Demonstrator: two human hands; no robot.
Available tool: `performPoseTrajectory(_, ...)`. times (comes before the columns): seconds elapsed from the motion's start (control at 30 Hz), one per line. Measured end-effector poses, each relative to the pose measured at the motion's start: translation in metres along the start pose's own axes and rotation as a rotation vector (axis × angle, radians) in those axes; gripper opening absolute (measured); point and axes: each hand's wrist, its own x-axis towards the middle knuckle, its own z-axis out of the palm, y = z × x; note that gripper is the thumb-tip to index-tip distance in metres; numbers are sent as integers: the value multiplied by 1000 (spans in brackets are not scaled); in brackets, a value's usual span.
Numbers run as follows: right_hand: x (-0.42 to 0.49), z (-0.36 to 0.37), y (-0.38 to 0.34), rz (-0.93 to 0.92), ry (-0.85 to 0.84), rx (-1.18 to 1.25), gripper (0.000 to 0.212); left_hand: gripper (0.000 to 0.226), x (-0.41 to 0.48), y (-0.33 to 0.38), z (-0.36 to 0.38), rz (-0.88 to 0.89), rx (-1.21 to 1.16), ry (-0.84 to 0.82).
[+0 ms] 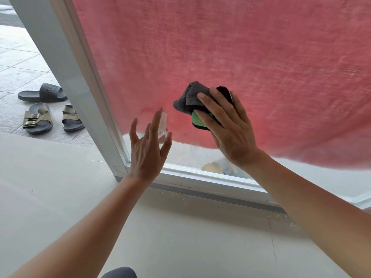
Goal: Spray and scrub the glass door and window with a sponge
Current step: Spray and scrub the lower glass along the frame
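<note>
While the right hand (226,125) presses the sponge (197,119) and a grey cloth (189,97) flat on the glass (261,67), the left hand (147,149) hovers open, empty. Soft and light, that bundle likely squashes easily, so a broad palm grip looks best.

right hand (226,127) pressing sponge (197,106) on glass door (261,57), left hand (147,149) spread
</note>
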Motion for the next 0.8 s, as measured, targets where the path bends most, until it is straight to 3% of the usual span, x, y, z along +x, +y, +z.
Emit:
performPoseTrajectory(0.2,-45,26,-26,-127,-214,10,38,58,-2,-9,3,-15,50,-52)
performPoseTrajectory(0.43,-69,44,-39,-158,-239,16,39,55,-10,-25,8,-23,5,-87)
performPoseTrajectory(0.8,-133,53,-65,-273,-671,-57,68,56,-20,-27,12,-16,2,-136)
